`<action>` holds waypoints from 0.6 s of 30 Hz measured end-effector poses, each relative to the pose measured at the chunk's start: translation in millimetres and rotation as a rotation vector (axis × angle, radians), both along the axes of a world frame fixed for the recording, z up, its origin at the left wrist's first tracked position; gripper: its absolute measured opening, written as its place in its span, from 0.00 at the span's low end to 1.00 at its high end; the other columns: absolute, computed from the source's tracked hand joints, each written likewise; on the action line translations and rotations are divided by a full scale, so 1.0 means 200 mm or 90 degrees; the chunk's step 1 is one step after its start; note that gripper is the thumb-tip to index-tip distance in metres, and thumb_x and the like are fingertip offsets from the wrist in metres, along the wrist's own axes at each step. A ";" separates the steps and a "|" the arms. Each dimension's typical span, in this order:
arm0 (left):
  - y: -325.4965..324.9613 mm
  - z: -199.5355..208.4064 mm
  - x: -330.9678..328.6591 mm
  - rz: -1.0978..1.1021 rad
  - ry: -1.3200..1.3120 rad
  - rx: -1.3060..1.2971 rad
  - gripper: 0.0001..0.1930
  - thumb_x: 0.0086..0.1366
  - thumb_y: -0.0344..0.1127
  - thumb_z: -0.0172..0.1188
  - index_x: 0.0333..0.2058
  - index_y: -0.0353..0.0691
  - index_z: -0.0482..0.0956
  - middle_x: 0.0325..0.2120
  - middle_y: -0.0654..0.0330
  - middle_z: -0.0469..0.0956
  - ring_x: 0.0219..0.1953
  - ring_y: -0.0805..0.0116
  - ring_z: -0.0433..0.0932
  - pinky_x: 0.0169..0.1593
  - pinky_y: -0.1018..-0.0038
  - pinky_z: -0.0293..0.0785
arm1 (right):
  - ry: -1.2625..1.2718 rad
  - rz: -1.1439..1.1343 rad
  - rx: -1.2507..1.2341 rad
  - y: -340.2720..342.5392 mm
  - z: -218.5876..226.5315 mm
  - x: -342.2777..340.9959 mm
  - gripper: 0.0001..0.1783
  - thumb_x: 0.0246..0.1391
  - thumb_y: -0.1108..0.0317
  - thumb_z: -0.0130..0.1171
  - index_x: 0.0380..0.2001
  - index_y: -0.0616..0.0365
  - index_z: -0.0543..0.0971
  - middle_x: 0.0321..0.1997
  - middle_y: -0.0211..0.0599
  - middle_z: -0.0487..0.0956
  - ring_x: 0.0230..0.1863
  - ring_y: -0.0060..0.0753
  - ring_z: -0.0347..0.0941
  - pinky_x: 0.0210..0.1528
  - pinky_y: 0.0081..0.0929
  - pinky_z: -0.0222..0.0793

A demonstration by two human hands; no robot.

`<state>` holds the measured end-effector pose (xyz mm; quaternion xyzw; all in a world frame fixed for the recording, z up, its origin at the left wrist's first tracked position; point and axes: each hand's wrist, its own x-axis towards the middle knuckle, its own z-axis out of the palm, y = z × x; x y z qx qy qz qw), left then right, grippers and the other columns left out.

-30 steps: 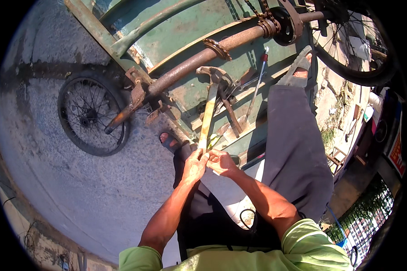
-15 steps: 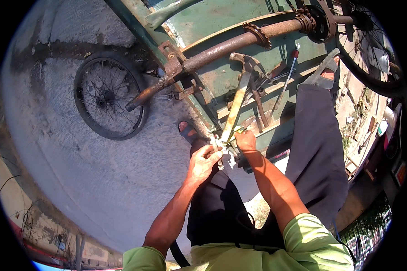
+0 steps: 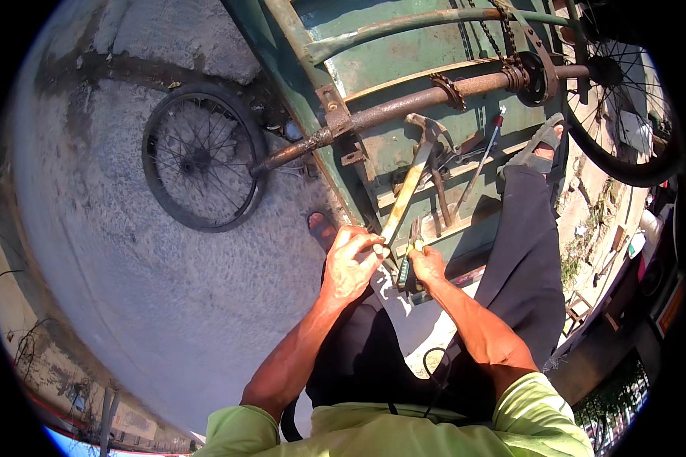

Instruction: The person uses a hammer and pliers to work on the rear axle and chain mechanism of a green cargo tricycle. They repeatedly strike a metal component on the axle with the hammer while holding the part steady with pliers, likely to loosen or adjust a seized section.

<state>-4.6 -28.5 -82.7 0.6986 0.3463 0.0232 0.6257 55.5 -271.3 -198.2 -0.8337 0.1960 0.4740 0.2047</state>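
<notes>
Two things are held near the frame's centre. The left hand pinches a small pale piece; the right hand wraps around green-handled metal pliers.

rust-brown tubular metal axle: rough, matt | hammer with long straight yellow handle: handle wood-like, worn; head dull metal | flat green panel: painted, scuffed | round black spoked wheel: matt rubber-looking tyre | slim green-handled hand tool: metal tip | loose dark trousers: matt cloth | grey ground: rough, concrete-like
</notes>
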 end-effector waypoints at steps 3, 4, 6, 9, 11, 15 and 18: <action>0.06 0.06 0.04 0.080 0.004 -0.012 0.10 0.60 0.28 0.72 0.39 0.35 0.85 0.37 0.58 0.78 0.41 0.67 0.80 0.45 0.72 0.78 | -0.029 0.128 0.067 0.04 0.23 0.11 0.22 0.52 0.53 0.62 0.40 0.63 0.83 0.29 0.49 0.83 0.32 0.47 0.81 0.39 0.42 0.73; 0.06 -0.02 -0.01 0.123 -0.133 0.001 0.10 0.63 0.29 0.70 0.42 0.33 0.83 0.38 0.57 0.81 0.40 0.68 0.82 0.45 0.73 0.79 | 0.031 0.181 0.059 0.13 0.38 0.21 0.23 0.53 0.53 0.63 0.41 0.63 0.83 0.39 0.49 0.84 0.42 0.48 0.82 0.45 0.41 0.73; 0.09 0.10 0.04 0.304 -0.061 -0.315 0.12 0.67 0.31 0.68 0.45 0.31 0.80 0.40 0.55 0.82 0.40 0.67 0.84 0.45 0.75 0.81 | -0.069 0.341 0.107 0.20 0.55 0.33 0.23 0.54 0.53 0.64 0.41 0.64 0.82 0.51 0.47 0.80 0.50 0.47 0.79 0.49 0.38 0.73; 0.13 0.16 0.10 0.374 -0.130 -0.386 0.16 0.69 0.33 0.65 0.50 0.29 0.77 0.42 0.51 0.83 0.41 0.65 0.85 0.46 0.73 0.82 | -0.046 0.269 0.253 0.31 0.75 0.45 0.18 0.56 0.58 0.65 0.39 0.65 0.83 0.60 0.41 0.75 0.61 0.40 0.73 0.59 0.34 0.68; 0.12 0.18 0.15 0.438 -0.163 -0.433 0.17 0.69 0.32 0.65 0.51 0.28 0.76 0.44 0.49 0.83 0.43 0.61 0.85 0.47 0.71 0.83 | -0.015 0.232 0.336 0.34 0.82 0.48 0.14 0.58 0.64 0.63 0.41 0.64 0.84 0.63 0.46 0.75 0.65 0.38 0.70 0.65 0.36 0.63; 0.10 0.20 0.24 0.441 -0.165 -0.525 0.16 0.69 0.30 0.64 0.51 0.28 0.74 0.47 0.46 0.80 0.47 0.55 0.85 0.48 0.69 0.86 | 0.060 0.139 0.474 0.38 0.88 0.49 0.19 0.59 0.68 0.66 0.52 0.64 0.81 0.60 0.37 0.76 0.61 0.31 0.69 0.65 0.32 0.63; 0.06 0.20 0.28 0.392 -0.152 -0.519 0.19 0.69 0.33 0.65 0.53 0.27 0.74 0.48 0.46 0.80 0.49 0.56 0.84 0.51 0.69 0.84 | 0.096 0.082 0.514 0.37 0.87 0.48 0.23 0.56 0.71 0.68 0.56 0.61 0.79 0.53 0.29 0.77 0.56 0.21 0.72 0.58 0.24 0.67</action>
